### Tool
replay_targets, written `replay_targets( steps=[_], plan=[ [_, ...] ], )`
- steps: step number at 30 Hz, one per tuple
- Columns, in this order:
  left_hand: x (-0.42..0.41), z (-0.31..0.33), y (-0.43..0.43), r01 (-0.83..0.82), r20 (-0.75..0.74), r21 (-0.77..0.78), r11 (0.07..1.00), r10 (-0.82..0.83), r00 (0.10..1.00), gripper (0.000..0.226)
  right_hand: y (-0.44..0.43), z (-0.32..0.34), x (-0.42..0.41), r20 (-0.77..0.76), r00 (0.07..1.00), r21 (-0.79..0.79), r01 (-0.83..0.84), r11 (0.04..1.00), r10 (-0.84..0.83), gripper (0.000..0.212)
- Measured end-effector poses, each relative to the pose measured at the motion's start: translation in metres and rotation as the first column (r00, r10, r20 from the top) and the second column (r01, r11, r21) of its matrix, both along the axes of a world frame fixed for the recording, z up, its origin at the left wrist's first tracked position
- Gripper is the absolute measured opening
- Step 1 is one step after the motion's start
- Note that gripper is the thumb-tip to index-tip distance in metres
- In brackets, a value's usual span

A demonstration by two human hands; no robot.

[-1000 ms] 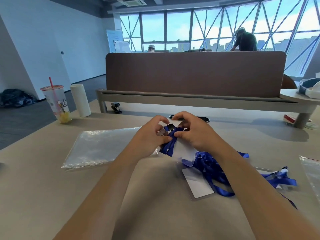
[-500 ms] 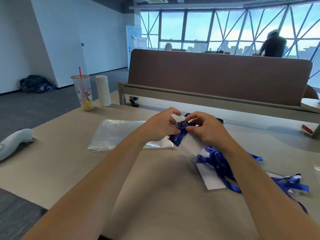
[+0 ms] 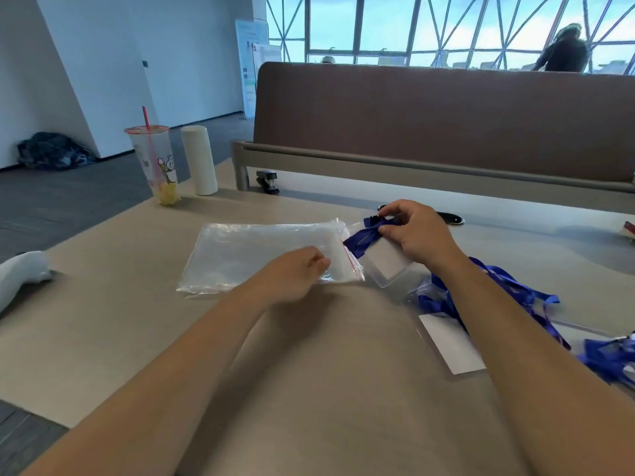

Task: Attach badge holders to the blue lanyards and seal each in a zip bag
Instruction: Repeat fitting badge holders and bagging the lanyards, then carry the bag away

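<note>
On the table [image 3: 309,389], pinches zip bag [image 3: 254,252] mouth with left hand [image 3: 295,274] for opening, grips clipped lanyard [image 3: 362,239] in right hand [image 3: 414,235], ready to insert.

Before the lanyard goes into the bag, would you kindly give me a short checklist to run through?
1. Lanyard gripped: the right hand pinches the lanyard by its clip. Ok.
2. Holder attached: the holder hangs under the clip, but the fingers hide the joint. Cannot tell.
3. Bag steadied: the left hand touches the bag by its red strip; whether it grips is unclear. Cannot tell.
4. Bag mouth open: the bag lies flat. Not ok.
5. Mouth toward the lanyard: the red-strip end faces it. Ok.
</note>
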State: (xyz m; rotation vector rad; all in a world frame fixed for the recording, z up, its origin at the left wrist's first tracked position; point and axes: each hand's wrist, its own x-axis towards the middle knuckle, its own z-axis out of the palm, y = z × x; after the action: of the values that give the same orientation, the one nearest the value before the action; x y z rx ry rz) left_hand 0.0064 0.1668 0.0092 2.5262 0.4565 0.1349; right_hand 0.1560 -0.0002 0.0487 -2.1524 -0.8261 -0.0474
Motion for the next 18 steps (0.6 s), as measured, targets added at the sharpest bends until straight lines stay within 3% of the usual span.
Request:
replay_targets(
  steps=[5, 12, 18],
  plan=[
    [-0.008, -0.003, 0.003, 0.018, -0.034, 0.097, 0.995, -0.015, 0.999, 0.032, -0.001, 0.002, -0.006, 0.008, 1.000, 0.018, -0.021, 1.000, 0.021, 0.023],
    [-0.017, 0.005, 0.001, -0.097, 0.070, 0.217, 0.971, 0.084, 0.994, 0.017, -0.003, 0.006, -0.016, -0.048, 0.991, -0.013, -0.124, 0.992, 0.123, 0.019],
    [0.013, 0.006, -0.012, -0.087, -0.012, 0.126, 0.988, 0.090, 0.996, 0.032, -0.008, 0.010, -0.007, 0.004, 0.996, -0.037, -0.092, 0.995, 0.092, 0.019]
  ],
)
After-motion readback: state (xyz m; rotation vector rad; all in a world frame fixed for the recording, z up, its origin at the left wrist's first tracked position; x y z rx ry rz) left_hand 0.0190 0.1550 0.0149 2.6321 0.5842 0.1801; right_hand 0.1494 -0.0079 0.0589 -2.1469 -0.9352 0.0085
